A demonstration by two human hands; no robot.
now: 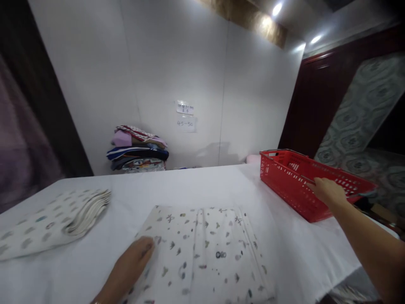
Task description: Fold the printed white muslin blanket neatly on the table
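A white cloth [221, 261] printed with small plant-like motifs lies folded in front of me on the white-covered table [190, 185]. At its left edge is my left hand [136, 255], fingers curled together against the fabric; the fingertips are partly hidden. To the right, my right hand [329, 192] is closed on the near long side of a red plastic basket [287, 183], at its rim and thin handle. The basket's inside is mostly hidden from this angle.
Another folded, leaf-printed white cloth [47, 219] lies at the left. Behind the table's far edge rises a pile of folded clothes [137, 150]. A pale wall [202, 84] with paper labels [186, 123] stands at the back. Something pink [252, 158] shows beside the basket.
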